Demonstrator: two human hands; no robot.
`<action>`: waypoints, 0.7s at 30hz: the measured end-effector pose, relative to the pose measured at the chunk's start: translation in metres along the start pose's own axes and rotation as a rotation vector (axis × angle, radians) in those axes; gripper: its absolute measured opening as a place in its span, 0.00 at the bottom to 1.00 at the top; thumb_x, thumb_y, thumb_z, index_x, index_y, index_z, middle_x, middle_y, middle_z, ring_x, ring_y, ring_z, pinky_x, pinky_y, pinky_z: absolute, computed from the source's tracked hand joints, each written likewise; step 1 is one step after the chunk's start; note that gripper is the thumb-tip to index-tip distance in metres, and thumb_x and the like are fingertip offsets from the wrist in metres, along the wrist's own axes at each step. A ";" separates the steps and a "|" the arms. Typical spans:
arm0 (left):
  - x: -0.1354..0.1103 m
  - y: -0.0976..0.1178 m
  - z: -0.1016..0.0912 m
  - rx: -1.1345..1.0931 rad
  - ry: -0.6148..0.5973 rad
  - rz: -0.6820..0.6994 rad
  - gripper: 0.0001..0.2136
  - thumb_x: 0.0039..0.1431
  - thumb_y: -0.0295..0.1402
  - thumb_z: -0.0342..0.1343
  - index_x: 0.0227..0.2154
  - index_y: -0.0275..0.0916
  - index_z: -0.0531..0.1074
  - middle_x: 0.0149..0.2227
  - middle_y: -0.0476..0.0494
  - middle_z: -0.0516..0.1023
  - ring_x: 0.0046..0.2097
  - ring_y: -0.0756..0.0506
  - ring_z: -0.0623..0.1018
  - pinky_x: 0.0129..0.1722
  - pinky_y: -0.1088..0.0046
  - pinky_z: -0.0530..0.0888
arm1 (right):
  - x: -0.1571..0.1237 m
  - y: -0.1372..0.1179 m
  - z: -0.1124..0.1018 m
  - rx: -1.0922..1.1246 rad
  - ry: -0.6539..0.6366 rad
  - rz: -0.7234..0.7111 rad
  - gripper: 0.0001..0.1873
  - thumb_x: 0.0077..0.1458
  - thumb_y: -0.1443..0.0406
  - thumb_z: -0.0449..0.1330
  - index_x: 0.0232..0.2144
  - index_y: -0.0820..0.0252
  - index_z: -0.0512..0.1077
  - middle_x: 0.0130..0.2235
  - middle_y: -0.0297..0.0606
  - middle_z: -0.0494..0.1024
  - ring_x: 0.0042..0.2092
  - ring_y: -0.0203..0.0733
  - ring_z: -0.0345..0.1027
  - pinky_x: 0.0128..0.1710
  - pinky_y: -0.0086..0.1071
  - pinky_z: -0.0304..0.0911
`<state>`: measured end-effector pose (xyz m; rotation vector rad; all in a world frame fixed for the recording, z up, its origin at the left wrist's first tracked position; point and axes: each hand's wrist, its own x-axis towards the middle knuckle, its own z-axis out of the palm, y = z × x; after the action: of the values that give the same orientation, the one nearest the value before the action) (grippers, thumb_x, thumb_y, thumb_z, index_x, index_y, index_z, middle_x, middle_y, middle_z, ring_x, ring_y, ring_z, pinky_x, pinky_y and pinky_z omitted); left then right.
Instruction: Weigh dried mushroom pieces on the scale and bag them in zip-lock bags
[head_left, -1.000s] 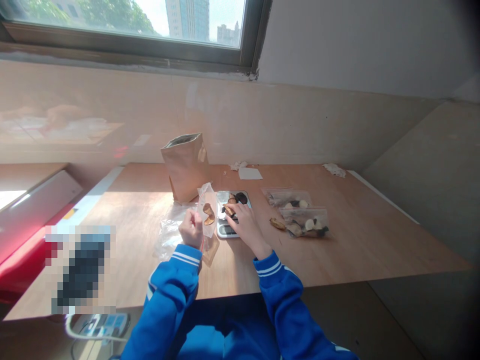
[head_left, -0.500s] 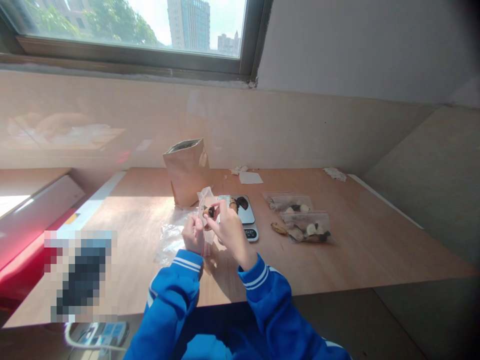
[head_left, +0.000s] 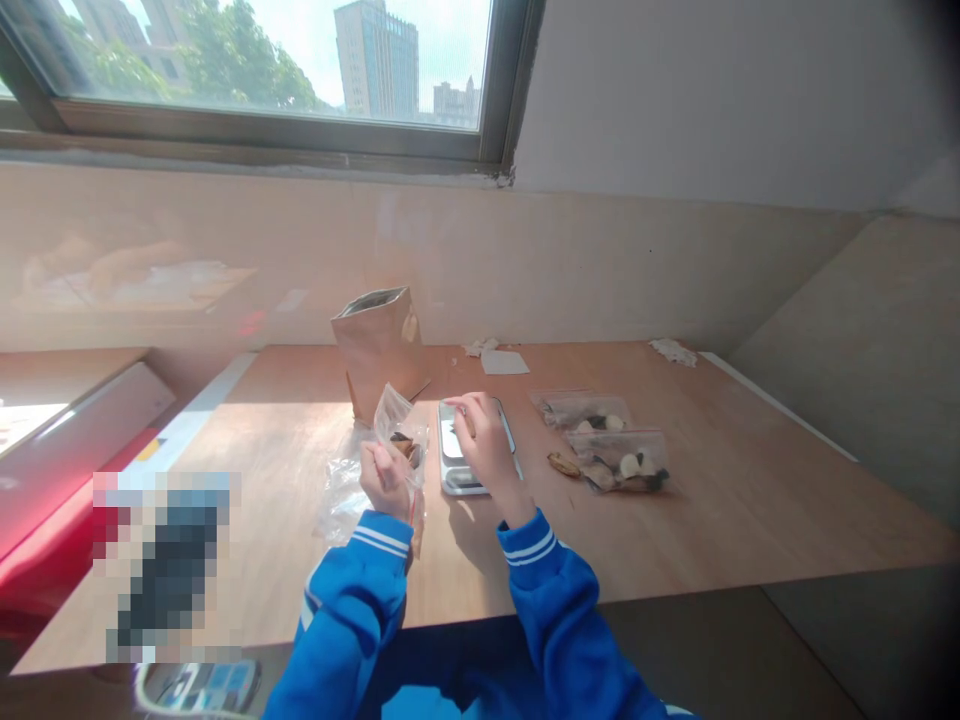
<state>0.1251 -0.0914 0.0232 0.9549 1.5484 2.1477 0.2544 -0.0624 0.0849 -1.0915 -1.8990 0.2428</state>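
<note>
So, the left hand [head_left: 385,481] pinches a clear zip bag [head_left: 396,425] low down, its grip closed on the plastic, with dark dried slices [head_left: 406,447] showing inside. The right hand [head_left: 486,447] curls over a digital kitchen scale [head_left: 454,479], fingertips [head_left: 463,408] at the platform; whether that grip holds anything cannot be told. A kraft paper bag [head_left: 379,350] stands behind them on the wooden worktop [head_left: 712,510], while two filled zip bags [head_left: 619,462] and a loose dried slice [head_left: 563,464] lie right of the scale.
</note>
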 end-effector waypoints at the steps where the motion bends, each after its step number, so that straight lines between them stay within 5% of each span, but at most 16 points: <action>1: 0.001 0.003 0.001 -0.019 -0.007 -0.006 0.17 0.66 0.45 0.41 0.23 0.43 0.52 0.16 0.57 0.56 0.17 0.52 0.61 0.18 0.74 0.61 | -0.001 0.012 0.001 -0.056 0.009 0.028 0.14 0.64 0.68 0.49 0.47 0.60 0.71 0.46 0.45 0.72 0.50 0.46 0.65 0.52 0.40 0.62; 4: 0.003 0.008 0.000 -0.045 -0.040 -0.015 0.16 0.66 0.43 0.41 0.23 0.43 0.52 0.16 0.57 0.56 0.17 0.52 0.60 0.18 0.74 0.61 | -0.006 0.047 0.011 -0.247 -0.117 0.069 0.20 0.59 0.64 0.56 0.53 0.63 0.68 0.54 0.53 0.68 0.56 0.54 0.61 0.56 0.48 0.59; 8: 0.003 0.007 -0.002 -0.036 -0.069 -0.023 0.16 0.67 0.42 0.40 0.23 0.44 0.51 0.16 0.57 0.55 0.17 0.52 0.60 0.18 0.73 0.61 | -0.014 0.073 0.027 -0.389 -0.180 0.070 0.20 0.57 0.63 0.59 0.52 0.63 0.68 0.49 0.51 0.73 0.54 0.54 0.62 0.58 0.51 0.55; 21: 0.003 -0.001 -0.003 -0.031 -0.096 -0.022 0.16 0.66 0.42 0.42 0.23 0.44 0.53 0.15 0.57 0.57 0.18 0.51 0.61 0.19 0.74 0.62 | -0.013 0.071 0.022 -0.394 -0.195 0.146 0.13 0.59 0.65 0.59 0.47 0.59 0.69 0.44 0.43 0.76 0.46 0.51 0.66 0.46 0.41 0.57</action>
<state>0.1208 -0.0917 0.0220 1.0107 1.4697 2.0726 0.2815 -0.0251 0.0253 -1.5188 -2.0971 0.0569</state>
